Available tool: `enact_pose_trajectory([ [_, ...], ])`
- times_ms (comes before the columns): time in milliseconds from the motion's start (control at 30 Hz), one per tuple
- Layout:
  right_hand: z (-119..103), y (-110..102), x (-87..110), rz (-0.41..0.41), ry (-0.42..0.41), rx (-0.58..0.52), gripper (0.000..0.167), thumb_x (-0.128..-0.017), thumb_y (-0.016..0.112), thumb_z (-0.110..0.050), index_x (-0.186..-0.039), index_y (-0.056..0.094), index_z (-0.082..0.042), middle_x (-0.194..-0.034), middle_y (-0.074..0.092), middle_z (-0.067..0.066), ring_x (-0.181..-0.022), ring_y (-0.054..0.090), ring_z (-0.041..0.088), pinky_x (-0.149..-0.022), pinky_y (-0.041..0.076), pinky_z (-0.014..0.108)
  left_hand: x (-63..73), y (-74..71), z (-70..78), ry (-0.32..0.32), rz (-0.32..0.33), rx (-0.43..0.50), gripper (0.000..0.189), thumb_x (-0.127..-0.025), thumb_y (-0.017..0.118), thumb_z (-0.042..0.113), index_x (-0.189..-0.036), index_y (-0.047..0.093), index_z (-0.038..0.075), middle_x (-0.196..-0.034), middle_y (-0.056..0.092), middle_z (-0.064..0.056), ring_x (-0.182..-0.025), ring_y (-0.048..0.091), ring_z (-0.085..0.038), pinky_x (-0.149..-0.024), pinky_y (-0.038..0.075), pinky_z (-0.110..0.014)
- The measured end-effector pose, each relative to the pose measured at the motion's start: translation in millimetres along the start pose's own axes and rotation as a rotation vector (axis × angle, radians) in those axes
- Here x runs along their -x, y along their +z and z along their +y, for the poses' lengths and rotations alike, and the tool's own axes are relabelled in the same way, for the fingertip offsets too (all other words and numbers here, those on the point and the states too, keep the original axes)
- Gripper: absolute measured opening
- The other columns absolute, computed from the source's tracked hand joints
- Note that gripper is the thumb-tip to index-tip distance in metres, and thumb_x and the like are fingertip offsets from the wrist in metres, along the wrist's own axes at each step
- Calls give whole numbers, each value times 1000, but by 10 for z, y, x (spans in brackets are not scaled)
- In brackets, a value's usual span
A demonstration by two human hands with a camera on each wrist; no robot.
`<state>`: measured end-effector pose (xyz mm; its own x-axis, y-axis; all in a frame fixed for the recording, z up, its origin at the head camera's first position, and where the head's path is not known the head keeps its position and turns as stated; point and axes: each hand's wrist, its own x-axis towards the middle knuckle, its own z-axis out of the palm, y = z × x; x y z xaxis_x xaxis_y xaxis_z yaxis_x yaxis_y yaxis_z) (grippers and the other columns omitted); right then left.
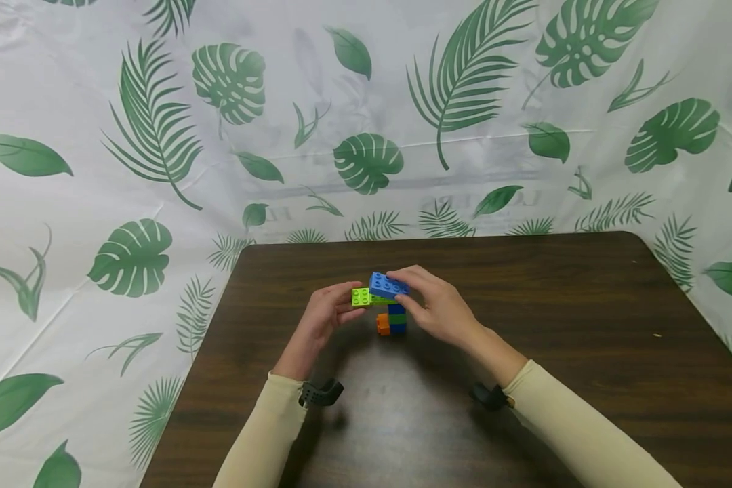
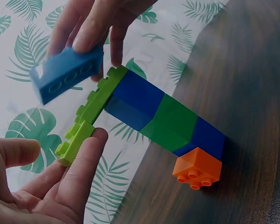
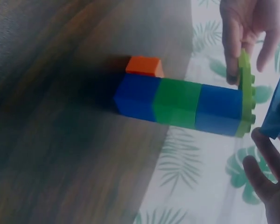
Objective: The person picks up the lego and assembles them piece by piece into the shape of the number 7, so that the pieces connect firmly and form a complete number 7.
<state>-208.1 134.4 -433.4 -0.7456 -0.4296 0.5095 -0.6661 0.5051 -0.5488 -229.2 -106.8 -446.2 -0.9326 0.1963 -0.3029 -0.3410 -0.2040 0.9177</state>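
A small tower of toy building bricks stands on the table, made of a dark blue brick, a green brick and another dark blue brick. An orange brick juts out at its foot. Lime green bricks lie across the top and overhang to the left. My right hand pinches a lighter blue brick, tilted just above the lime layer. Straight fingers of my left hand touch the overhanging lime end from below, its thumb held apart from the brick.
The dark wooden table stretches out around the tower. Behind and beside it hangs a white sheet with green leaf prints. A small pale speck lies on the table at the right.
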Motion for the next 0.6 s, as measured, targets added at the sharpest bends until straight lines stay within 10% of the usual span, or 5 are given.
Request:
enact_pose_trajectory([
  [600,-10,201,-231,-123,-33,81,43,-93,70,-16,-135,59,-16,-127,60,-1,-102,58,16,-92,50,40,-34,-7,66,-44,-51,19,46,-103,50,32,-124,57,-8,-103,70,-15,-85,72,-22,-79,56,-36],
])
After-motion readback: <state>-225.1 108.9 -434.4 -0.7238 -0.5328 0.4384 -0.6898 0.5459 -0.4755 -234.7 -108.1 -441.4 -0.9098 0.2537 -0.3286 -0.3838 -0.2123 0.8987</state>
